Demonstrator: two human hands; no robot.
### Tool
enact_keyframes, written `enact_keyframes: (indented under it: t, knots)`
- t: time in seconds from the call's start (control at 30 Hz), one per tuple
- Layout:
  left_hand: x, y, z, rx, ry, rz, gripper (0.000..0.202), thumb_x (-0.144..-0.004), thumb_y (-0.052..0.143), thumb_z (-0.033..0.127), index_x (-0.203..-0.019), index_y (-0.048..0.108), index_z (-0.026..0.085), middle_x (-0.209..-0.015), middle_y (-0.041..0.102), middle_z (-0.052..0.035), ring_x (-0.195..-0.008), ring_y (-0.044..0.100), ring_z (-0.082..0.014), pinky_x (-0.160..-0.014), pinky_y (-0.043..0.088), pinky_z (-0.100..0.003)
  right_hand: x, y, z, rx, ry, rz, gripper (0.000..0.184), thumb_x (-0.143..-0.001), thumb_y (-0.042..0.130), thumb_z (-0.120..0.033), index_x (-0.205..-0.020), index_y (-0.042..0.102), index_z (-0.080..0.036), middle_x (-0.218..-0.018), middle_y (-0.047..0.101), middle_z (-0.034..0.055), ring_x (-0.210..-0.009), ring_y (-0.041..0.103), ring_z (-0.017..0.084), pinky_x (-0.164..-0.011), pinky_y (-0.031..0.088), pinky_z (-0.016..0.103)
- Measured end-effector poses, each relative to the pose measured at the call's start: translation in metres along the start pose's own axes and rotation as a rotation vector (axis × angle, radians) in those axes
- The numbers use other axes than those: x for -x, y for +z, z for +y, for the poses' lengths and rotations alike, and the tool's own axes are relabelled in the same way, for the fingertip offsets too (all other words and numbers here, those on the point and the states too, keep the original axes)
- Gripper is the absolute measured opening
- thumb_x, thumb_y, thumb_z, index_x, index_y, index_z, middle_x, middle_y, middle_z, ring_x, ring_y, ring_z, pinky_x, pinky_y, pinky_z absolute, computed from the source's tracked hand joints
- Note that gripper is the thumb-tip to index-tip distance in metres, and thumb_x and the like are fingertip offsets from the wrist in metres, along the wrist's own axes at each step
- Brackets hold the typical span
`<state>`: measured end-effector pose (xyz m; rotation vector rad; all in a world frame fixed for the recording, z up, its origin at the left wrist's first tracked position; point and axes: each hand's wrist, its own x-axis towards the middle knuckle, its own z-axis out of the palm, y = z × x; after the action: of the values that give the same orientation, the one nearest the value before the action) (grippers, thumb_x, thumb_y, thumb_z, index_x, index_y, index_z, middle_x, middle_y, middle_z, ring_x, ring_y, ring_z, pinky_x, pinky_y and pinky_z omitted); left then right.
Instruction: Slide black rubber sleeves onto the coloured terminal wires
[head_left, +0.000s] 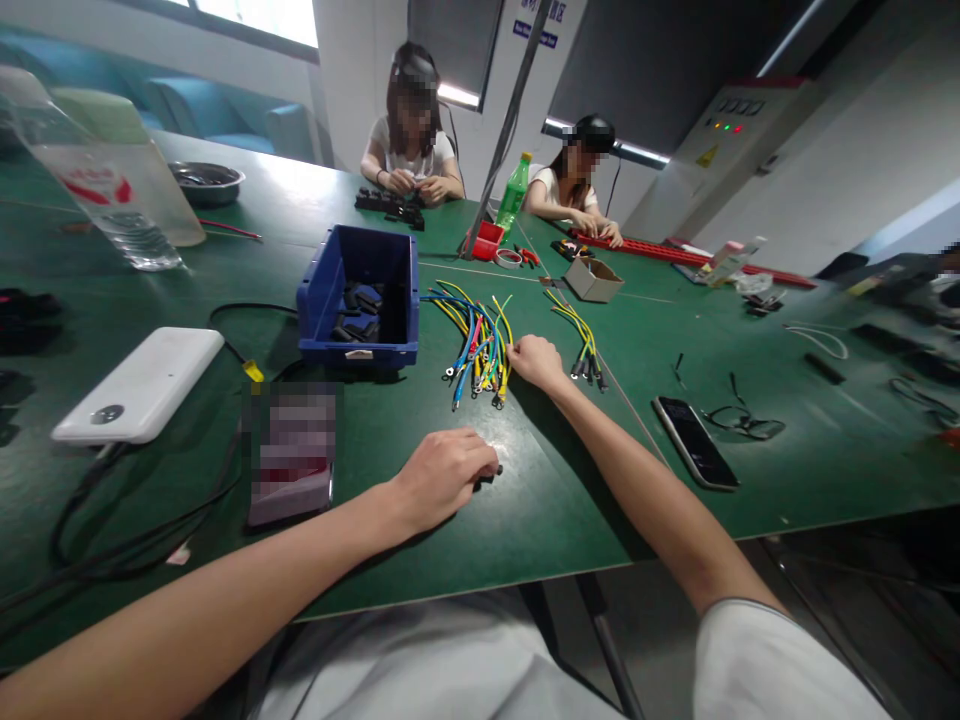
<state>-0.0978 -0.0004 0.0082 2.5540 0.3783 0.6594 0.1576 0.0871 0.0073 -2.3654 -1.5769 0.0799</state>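
Observation:
My left hand (446, 472) rests low over the near part of the green table, fingers closed round a small black part (500, 469) of which only the end shows. Further out, my right hand (534, 362) is closed at the right edge of a loose bunch of wires (480, 345). These are yellow, blue and green, with ring terminals at their near ends. Its fingertips meet a yellow wire there and are partly hidden. A smaller bunch of yellow-green wires (577, 335) with black ends lies right of this hand. Left of the wires stands a blue bin (360, 352) holding several black parts.
A phone (696, 442) lies right, glasses (742, 422) beside it. At left are a white power bank (142, 385) with cables, a purplish device (292, 490) and a water bottle (112, 190). A metal pole (506, 130) rises behind the wires. Two people work across the table.

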Motion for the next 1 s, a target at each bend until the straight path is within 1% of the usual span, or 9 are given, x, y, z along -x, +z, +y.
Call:
enact_keyframes:
  t: [0.17, 0.33, 0.43, 0.5, 0.57, 0.67, 0.77, 0.9, 1.0]
  knots:
    - [0.000, -0.003, -0.004, 0.033, -0.017, 0.074, 0.016, -0.086, 0.052, 0.006, -0.085, 0.065, 0.015, -0.082, 0.067, -0.0041, -0.080, 0.058, -0.0173, -0.072, 0.045, -0.027, 0.006, -0.005, 0.008, -0.263, 0.050, 0.081, 0.036, -0.091, 0.045, -0.041, -0.072, 0.062, -0.015, -0.067, 0.068, 0.0126, -0.072, 0.068, 0.022, -0.068, 0.047, 0.028]
    - [0.001, -0.002, -0.011, 0.049, -0.118, 0.235, 0.021, -0.085, 0.056, 0.004, -0.094, 0.070, 0.017, -0.083, 0.068, -0.0029, -0.080, 0.059, -0.0167, -0.074, 0.046, -0.028, 0.015, -0.031, 0.006, -0.564, 0.101, 0.231, 0.035, -0.095, 0.030, -0.053, -0.098, 0.044, -0.021, -0.059, 0.057, -0.0042, -0.039, 0.046, 0.010, -0.041, 0.038, 0.021]
    - [0.001, -0.002, -0.012, 0.076, -0.177, 0.292, 0.025, -0.082, 0.057, 0.001, -0.092, 0.073, 0.018, -0.082, 0.068, -0.0024, -0.079, 0.060, -0.0164, -0.072, 0.046, -0.028, 0.040, -0.052, -0.008, -0.951, -0.036, 0.329, 0.029, -0.091, 0.046, -0.054, -0.093, 0.037, -0.026, -0.056, 0.052, -0.0091, -0.033, 0.037, 0.008, -0.033, 0.031, 0.019]
    - [0.000, -0.002, -0.010, 0.084, -0.195, 0.304, 0.027, -0.081, 0.056, -0.001, -0.090, 0.073, 0.018, -0.083, 0.069, -0.0024, -0.080, 0.061, -0.0165, -0.073, 0.047, -0.028, 0.064, -0.058, -0.017, -1.078, -0.186, 0.300, 0.029, -0.089, 0.053, -0.050, -0.090, 0.037, -0.026, -0.057, 0.054, -0.0086, -0.033, 0.039, 0.007, -0.032, 0.031, 0.017]
    - [0.000, -0.003, -0.008, 0.083, -0.214, 0.310, 0.026, -0.082, 0.055, 0.000, -0.090, 0.072, 0.018, -0.085, 0.069, -0.0031, -0.083, 0.061, -0.0173, -0.075, 0.047, -0.029, 0.088, -0.053, -0.021, -1.118, -0.260, 0.310, 0.026, -0.091, 0.053, -0.047, -0.089, 0.037, -0.027, -0.057, 0.054, -0.0083, -0.037, 0.046, 0.008, -0.033, 0.034, 0.017]
    - [-0.002, -0.003, -0.006, 0.084, -0.270, 0.312, 0.021, -0.085, 0.056, 0.004, -0.092, 0.071, 0.017, -0.091, 0.069, -0.0043, -0.089, 0.061, -0.0187, -0.081, 0.048, -0.031, 0.111, -0.028, -0.017, -1.030, -0.341, 0.282, 0.023, -0.093, 0.053, -0.042, -0.089, 0.037, -0.026, -0.059, 0.055, -0.0085, -0.038, 0.048, 0.006, -0.036, 0.038, 0.016]
    - [-0.004, -0.004, -0.004, 0.095, -0.344, 0.284, 0.016, -0.088, 0.057, 0.011, -0.097, 0.069, 0.017, -0.097, 0.070, -0.0052, -0.094, 0.061, -0.0195, -0.086, 0.049, -0.034, 0.117, -0.007, -0.009, -0.914, -0.389, 0.100, 0.021, -0.093, 0.053, -0.040, -0.089, 0.040, -0.024, -0.061, 0.055, -0.0078, -0.039, 0.053, 0.006, -0.036, 0.041, 0.016]
    - [-0.007, -0.005, -0.005, 0.112, -0.387, 0.204, 0.016, -0.088, 0.057, 0.013, -0.099, 0.069, 0.017, -0.100, 0.070, -0.0053, -0.098, 0.061, -0.0205, -0.089, 0.048, -0.036, 0.117, -0.007, -0.007, -0.908, -0.374, -0.010, 0.024, -0.088, 0.061, -0.038, -0.090, 0.042, -0.023, -0.063, 0.055, -0.0080, -0.036, 0.055, 0.006, -0.033, 0.039, 0.015]
    - [-0.008, -0.004, -0.006, 0.125, -0.400, 0.192, 0.015, -0.086, 0.061, 0.012, -0.096, 0.069, 0.017, -0.100, 0.071, -0.0052, -0.097, 0.062, -0.0209, -0.089, 0.048, -0.036, 0.123, -0.015, -0.011, -0.922, -0.397, -0.052, 0.028, -0.083, 0.068, -0.034, -0.091, 0.044, -0.023, -0.063, 0.055, -0.0086, -0.041, 0.060, 0.009, -0.038, 0.045, 0.016]
